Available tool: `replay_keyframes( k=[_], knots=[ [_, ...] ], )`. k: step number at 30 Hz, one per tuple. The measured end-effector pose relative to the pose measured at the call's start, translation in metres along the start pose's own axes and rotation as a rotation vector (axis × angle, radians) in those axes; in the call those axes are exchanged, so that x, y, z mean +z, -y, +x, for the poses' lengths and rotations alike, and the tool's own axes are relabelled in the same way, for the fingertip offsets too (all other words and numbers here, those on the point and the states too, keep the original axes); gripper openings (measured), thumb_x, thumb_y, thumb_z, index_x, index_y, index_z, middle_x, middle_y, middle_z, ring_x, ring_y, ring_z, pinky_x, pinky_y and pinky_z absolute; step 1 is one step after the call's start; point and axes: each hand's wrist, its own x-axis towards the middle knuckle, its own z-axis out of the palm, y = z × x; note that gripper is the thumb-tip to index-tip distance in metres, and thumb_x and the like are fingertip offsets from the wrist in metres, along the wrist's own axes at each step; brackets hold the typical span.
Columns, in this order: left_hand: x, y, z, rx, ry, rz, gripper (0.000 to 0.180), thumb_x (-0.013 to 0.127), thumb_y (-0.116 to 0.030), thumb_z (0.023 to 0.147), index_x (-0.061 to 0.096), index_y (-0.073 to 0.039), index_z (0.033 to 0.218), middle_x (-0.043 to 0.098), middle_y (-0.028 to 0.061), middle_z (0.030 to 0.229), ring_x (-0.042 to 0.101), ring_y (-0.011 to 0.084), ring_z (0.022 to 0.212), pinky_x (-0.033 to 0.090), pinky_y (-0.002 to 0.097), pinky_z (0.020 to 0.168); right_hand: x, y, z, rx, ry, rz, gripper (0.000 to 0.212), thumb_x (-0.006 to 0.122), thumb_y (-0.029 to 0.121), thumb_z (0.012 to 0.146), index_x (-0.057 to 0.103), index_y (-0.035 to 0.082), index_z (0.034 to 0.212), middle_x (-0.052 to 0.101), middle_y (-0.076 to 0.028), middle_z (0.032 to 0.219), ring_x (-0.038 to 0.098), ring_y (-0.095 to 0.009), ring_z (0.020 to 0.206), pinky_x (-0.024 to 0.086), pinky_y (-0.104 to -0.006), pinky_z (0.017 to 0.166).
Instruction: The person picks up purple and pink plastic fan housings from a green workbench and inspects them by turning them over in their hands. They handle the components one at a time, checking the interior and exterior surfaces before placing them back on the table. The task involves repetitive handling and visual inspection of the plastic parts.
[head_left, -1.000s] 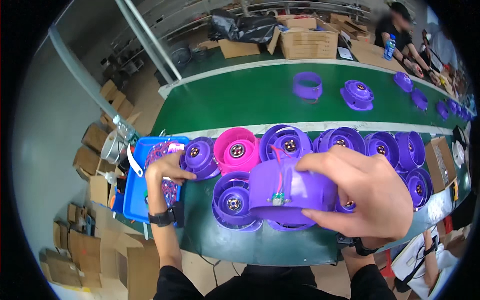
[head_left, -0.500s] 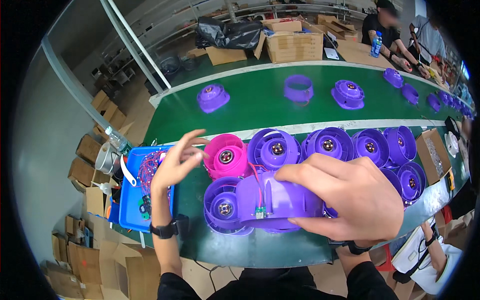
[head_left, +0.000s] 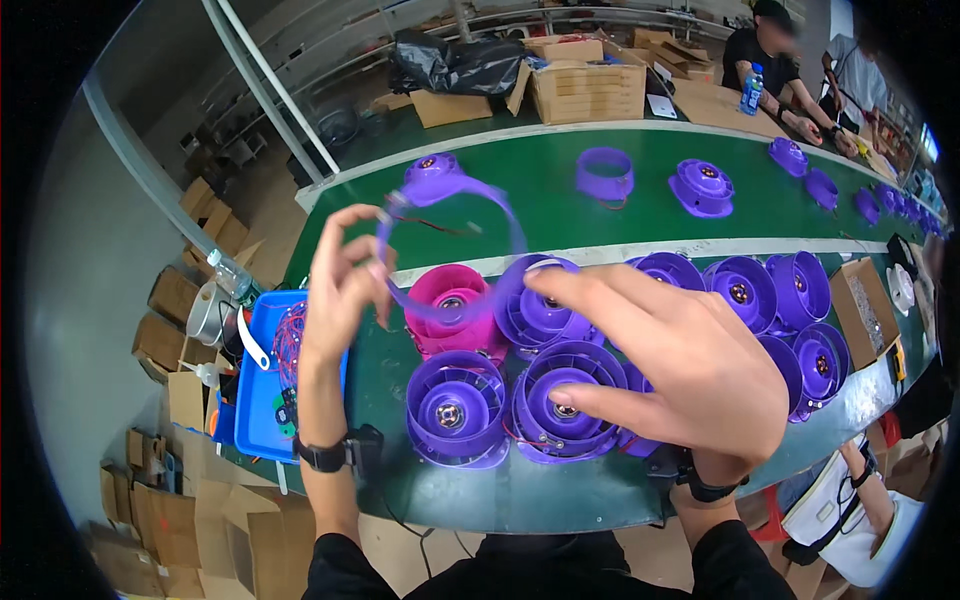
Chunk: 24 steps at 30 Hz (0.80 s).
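Observation:
My left hand (head_left: pixel 345 285) grips the left edge of a purple plastic ring (head_left: pixel 517 238), raised over the bench and smeared by motion. A thin red wire (head_left: pixel 428 224) shows inside its hoop. My right hand (head_left: pixel 680 370) is open, thumb and fingers apart, above a purple fan housing (head_left: pixel 567 400) with a round metal hub. Left of that housing sits another purple fan housing (head_left: pixel 450 410). Behind them is a pink fan housing (head_left: pixel 450 330), partly covered by the ring. More purple housings (head_left: pixel 740 290) stand to the right, some hidden by my right hand.
A blue tray (head_left: pixel 262 400) with red wires lies at the left. Beyond the near bench, a green surface (head_left: pixel 520 180) carries several purple parts. An open carton (head_left: pixel 865 310) stands at the right. A co-worker (head_left: pixel 770 60) sits at the far right; a bottle (head_left: pixel 752 90) is nearby.
The purple ring has gone from my right hand to my left, moving up and left. My right hand has opened, and the housing beneath is uncovered.

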Motion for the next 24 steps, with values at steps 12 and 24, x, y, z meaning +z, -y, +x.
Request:
replay_keyframes(
  k=[12,24],
  knots=[
    [-0.093,0.172,0.037,-0.575,-0.140,0.337,0.048,0.063,-0.021,0.091,0.054,0.008,0.128,0.070,0.0196,0.101,0.073,0.0259,0.080,0.060,0.0329,0.066,0.000,-0.007,-0.008,-0.091,0.107,0.058,0.050,0.071,0.023,0.085,0.056,0.002,0.128,0.061,-0.014,0.074,0.063,-0.034,0.061,0.049,-0.0420,0.053],
    [-0.063,0.170,0.041,-0.230,0.452,0.589,0.028,0.062,-0.013,0.092,0.065,0.003,0.115,0.070,0.0098,0.084,0.063,0.0116,0.080,0.052,0.0306,0.072,-0.003,-0.002,-0.002,-0.002,0.219,0.015,0.046,0.072,0.020,0.084,0.061,0.008,0.127,0.066,-0.012,0.084,0.064,-0.028,0.068,0.052,-0.0374,0.058]
  ],
)
